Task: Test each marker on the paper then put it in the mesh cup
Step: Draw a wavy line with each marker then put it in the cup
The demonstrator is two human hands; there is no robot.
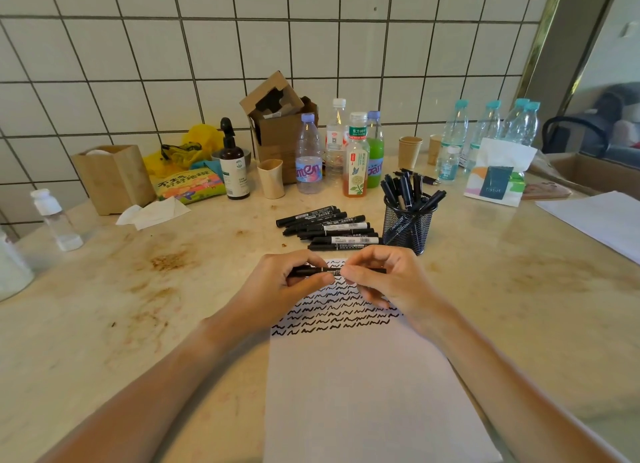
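Both hands grip one black marker (332, 271) level above the top of the scribbled paper (363, 386)

The marker's left end is buried under the left hand (294, 282), so whether its cap is on cannot be told, and the paper's top edge is hidden behind both hands; the left hand's fingers curl over the barrel with the thumb beneath, the right hand (384, 279) pinches the barrel between thumb and forefinger, both forearms reaching in from the bottom corners. Just beyond lie a row of loose markers (329, 230) and, beside them on the right, the mesh cup (408, 227) holding several markers on the table (138, 306)
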